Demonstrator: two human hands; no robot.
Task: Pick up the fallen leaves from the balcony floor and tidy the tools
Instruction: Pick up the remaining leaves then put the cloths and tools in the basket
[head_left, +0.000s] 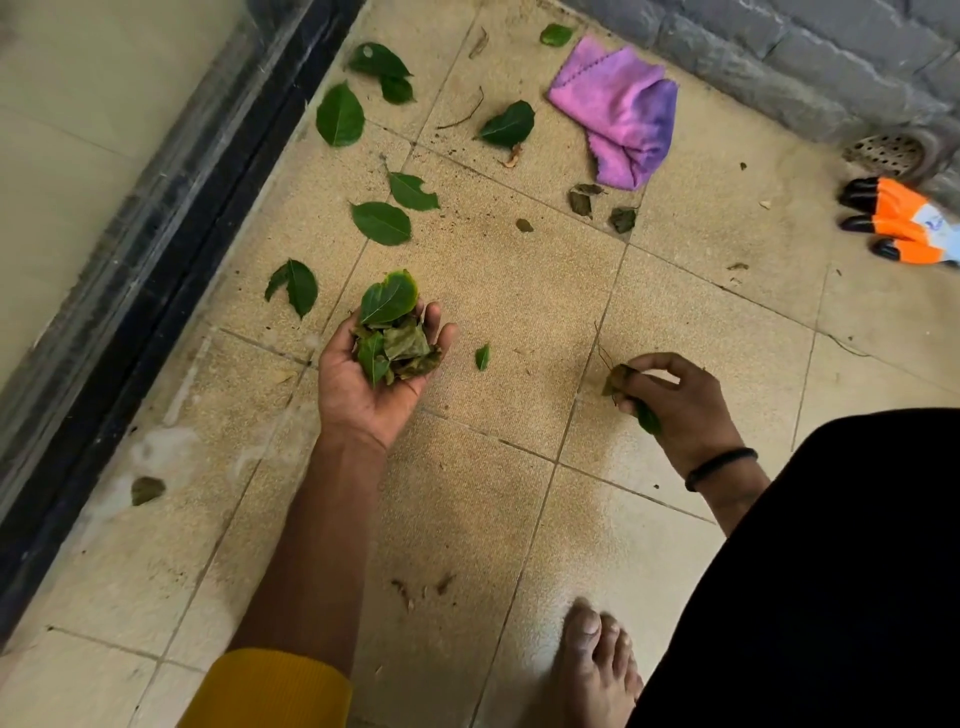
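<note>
Left hand extended forward from a mustard-yellow sleeve, palm upward, fingers cupped around a heap of green and yellowed-brown leaves; the heap rests in the palm, cradled rather than clenched. Right hand lowered close to the beige tiled floor, back uppermost, a black band at the wrist; its fingertips pinch a brownish leaf, and a green leaf shows beneath the curled fingers. Loose green leaves remain scattered on the tiles far and left, beside the dark door track; a small one lies between the hands. A crumpled pink-purple cloth lies far right; an orange glove with black fingertips at the far right edge, near a perforated drain cover.
</note>
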